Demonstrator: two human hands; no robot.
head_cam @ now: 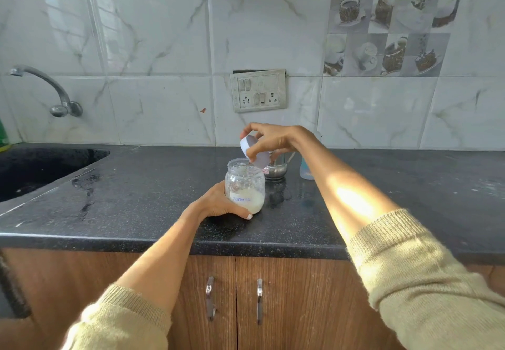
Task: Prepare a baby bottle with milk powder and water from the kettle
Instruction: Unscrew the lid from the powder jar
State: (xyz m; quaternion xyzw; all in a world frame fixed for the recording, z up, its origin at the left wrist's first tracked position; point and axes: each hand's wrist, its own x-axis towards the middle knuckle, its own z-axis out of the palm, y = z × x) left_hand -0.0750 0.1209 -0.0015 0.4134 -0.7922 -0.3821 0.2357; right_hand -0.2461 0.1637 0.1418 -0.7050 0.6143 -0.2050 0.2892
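Black speckled counter [136, 199] under a marble-tiled wall; brown wood-grain cabinet doors [235, 295] with two metal handles below its front edge. Glass jar [245, 185], round and clear, stands on the counter near the middle, lid off, about a third full of white powder and hand-labelled "Formula". Left hand [218, 199] wraps the jar's left side, thumb lying along its base. Right hand [269, 140] holds the lid [254, 150] tilted just above and behind the jar's mouth, fingers curled over its rim; the lid is white outside, grey inside. Behind the jar, a small steel cup [276, 169] is largely hidden by lid and hand; what it contains cannot be made out. Just right of it a translucent bottle [306, 170] shows only its lower part, the rest covered by the right forearm. A switchboard [259, 90] sits on the wall above. Far left, a dark sink [41, 166] is cut by the frame edge beneath a curved metal tap [46, 87]; a green object at the left border is too cropped to identify. Counter lies open to the right of the bottle and between jar and sink, with wet streaks on the left part. Knitted olive sleeves [410, 267] cover both upper forearms.
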